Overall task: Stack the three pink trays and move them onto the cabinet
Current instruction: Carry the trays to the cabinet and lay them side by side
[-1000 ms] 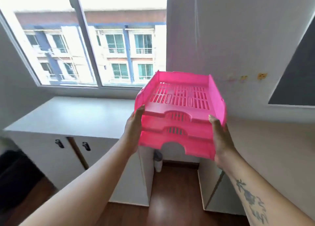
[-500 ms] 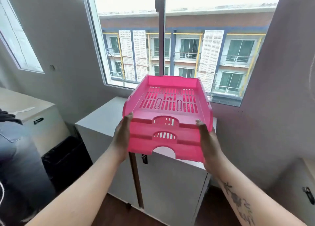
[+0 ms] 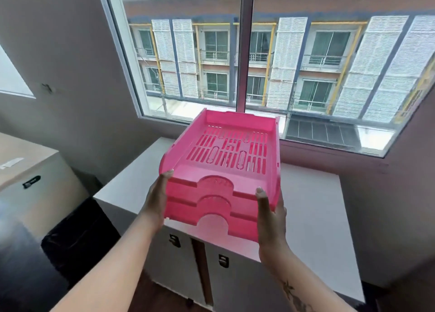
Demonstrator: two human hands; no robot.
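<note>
Three pink slotted trays are nested in one stack, held in the air just above the white cabinet's top. My left hand grips the stack's left side near the front, thumb on the top tray's edge. My right hand grips the right front corner the same way. The stack tilts slightly, its front edge lower and over the cabinet's front edge. I cannot tell whether its underside touches the cabinet.
The cabinet stands under a large window, with two doors and dark handles. A second pale cabinet stands at the left, with a black bag between them. Walls close in on both sides.
I have stepped closer to the cabinet and the view has tipped down. The stack, still in both hands, has come lower over the cabinet's top.
</note>
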